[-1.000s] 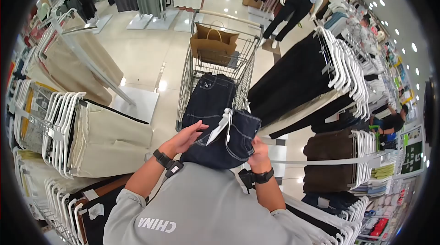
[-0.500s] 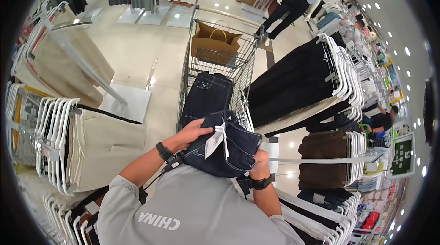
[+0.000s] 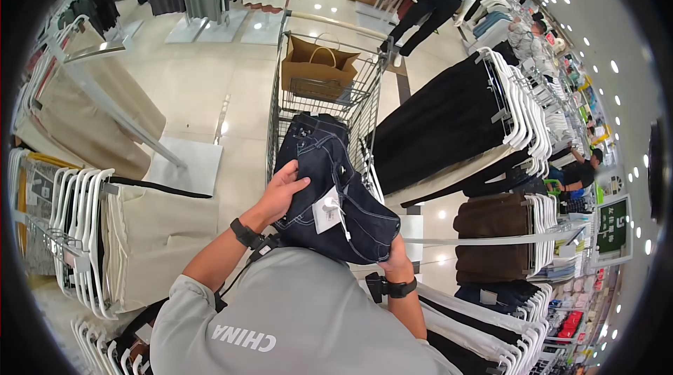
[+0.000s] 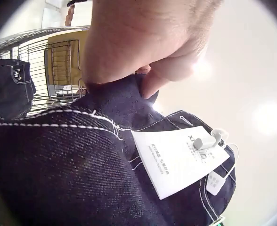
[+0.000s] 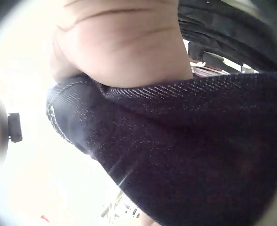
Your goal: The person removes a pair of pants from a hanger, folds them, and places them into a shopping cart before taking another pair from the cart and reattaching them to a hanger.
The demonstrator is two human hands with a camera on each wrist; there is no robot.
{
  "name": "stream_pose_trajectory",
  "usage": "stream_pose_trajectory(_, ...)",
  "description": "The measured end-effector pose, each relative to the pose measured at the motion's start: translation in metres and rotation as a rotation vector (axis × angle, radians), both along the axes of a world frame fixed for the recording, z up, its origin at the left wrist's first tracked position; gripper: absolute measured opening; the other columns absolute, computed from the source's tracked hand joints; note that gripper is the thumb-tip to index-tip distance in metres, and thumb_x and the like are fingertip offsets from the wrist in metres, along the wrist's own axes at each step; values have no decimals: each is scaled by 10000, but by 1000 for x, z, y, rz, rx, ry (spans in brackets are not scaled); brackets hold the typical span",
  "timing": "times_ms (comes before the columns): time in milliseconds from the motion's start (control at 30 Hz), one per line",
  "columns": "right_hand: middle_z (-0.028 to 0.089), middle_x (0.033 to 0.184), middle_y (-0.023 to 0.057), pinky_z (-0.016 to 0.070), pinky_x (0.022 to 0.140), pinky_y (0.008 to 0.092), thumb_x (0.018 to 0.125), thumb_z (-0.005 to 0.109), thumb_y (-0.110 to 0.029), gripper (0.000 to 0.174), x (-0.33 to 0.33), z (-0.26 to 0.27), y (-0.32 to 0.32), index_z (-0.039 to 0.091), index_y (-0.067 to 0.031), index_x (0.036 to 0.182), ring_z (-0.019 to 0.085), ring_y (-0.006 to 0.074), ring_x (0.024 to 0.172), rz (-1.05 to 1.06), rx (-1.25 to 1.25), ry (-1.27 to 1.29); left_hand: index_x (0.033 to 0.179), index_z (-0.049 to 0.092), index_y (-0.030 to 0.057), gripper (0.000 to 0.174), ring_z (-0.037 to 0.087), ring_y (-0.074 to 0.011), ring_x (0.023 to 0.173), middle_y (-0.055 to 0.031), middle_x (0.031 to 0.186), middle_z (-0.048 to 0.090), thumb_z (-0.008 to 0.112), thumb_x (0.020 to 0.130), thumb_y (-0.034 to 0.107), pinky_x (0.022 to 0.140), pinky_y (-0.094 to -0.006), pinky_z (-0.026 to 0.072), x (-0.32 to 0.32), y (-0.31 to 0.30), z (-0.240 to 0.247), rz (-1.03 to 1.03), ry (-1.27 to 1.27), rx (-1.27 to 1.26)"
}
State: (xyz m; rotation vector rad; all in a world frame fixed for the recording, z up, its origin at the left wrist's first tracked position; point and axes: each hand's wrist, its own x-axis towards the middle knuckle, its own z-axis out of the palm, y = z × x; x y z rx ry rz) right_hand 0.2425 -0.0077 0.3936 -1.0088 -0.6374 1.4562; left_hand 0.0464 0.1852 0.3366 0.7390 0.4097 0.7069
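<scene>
A pair of dark blue jeans (image 3: 368, 224) with white stitching is held in front of the grey shirt, partly folded. My left hand (image 3: 282, 196) pinches its left part between thumb and fingers; the left wrist view shows the denim (image 4: 82, 169) running up under that hand (image 4: 148, 42). At the lower right edge my right hand (image 3: 397, 261) grips the cloth, its palm (image 5: 124, 47) over the stitched edge in the right wrist view. A white paper tag (image 3: 327, 212) hangs on the front by a white cord. Behind, another pair of dark jeans (image 4: 9, 89) lies in the cart.
A wire shopping cart (image 3: 364, 119) stands ahead with a brown paper bag (image 3: 319, 66) at its far end. Racks of black trousers (image 3: 442, 123) at right and cream trousers (image 3: 158, 249) at left flank it. A mannequin (image 3: 438, 3) stands farther back.
My left hand has gone from lying open beside the jeans to pinching them, and has raised their left part over the pair in the cart. My right hand keeps its grip.
</scene>
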Motion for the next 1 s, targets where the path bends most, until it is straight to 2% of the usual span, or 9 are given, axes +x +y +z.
stream_pose_trajectory(167,400,1442,189,364,1090,414,914,374,-652,874,4,-19,1,290,49,1429,442,292,1299,-22,55,104,1223,476,3,320,521,-143,1143,-73,1237,554,537,910,-18,995,-286,417,-7,-6,-5,118,47,49)
stream_pose_trajectory(267,470,1386,127,363,1061,340,824,681,-329,776,-1,8,13,338,51,1407,447,209,1276,89,191,-33,1229,477,-1,324,539,-148,1125,-73,1222,568,542,911,-10,987,-299,430,-17,-6,6,154,43,4)
stream_pose_trajectory(400,560,1241,73,402,960,290,725,634,-16,650,-21,66,16,435,49,1340,514,152,1109,158,115,-362,1229,494,19,282,563,-168,1105,-77,1198,586,484,974,140,974,-329,446,-24,-6,7,105,-14,-139)
stream_pose_trajectory(467,592,1163,66,422,904,285,729,633,-15,598,-24,76,10,477,45,1303,541,145,1019,259,72,-358,1248,498,45,445,563,-177,1110,-81,1208,590,404,1002,403,942,-343,462,-25,-4,-8,-6,-30,-249)
stream_pose_trajectory(567,645,886,94,444,717,254,725,593,-7,526,-39,106,10,548,40,1246,569,135,722,419,-49,-452,1267,492,44,548,549,-172,1133,-82,1212,597,380,984,500,915,-347,475,-26,7,-42,-105,43,-386)
stream_pose_trajectory(633,606,774,150,435,634,251,700,558,-16,603,-48,109,22,508,43,1298,553,177,620,684,265,-452,1252,508,22,624,527,-181,1168,-93,1227,601,338,979,556,926,-357,477,-18,12,-43,-192,106,-361)
stream_pose_trajectory(667,564,703,168,410,576,270,677,535,-30,660,-59,91,22,481,37,1331,527,220,580,580,532,-454,1249,510,19,631,528,-184,1168,-96,1226,602,333,978,561,929,-359,477,-14,14,-43,-201,93,-344)
stream_pose_trajectory(767,585,704,175,416,582,292,672,533,-31,663,-58,105,24,482,37,1330,535,250,581,795,359,-451,1241,518,13,653,530,-194,1167,-105,1223,605,318,975,574,937,-364,475,1,22,-44,-224,43,-293)
stream_pose_trajectory(1000,635,744,186,435,626,281,702,564,-11,545,-50,108,-1,555,60,1242,587,226,611,604,140,-414,1130,586,-20,745,595,-251,1088,-163,1160,631,232,969,615,941,-374,487,30,55,-53,-169,0,-236)
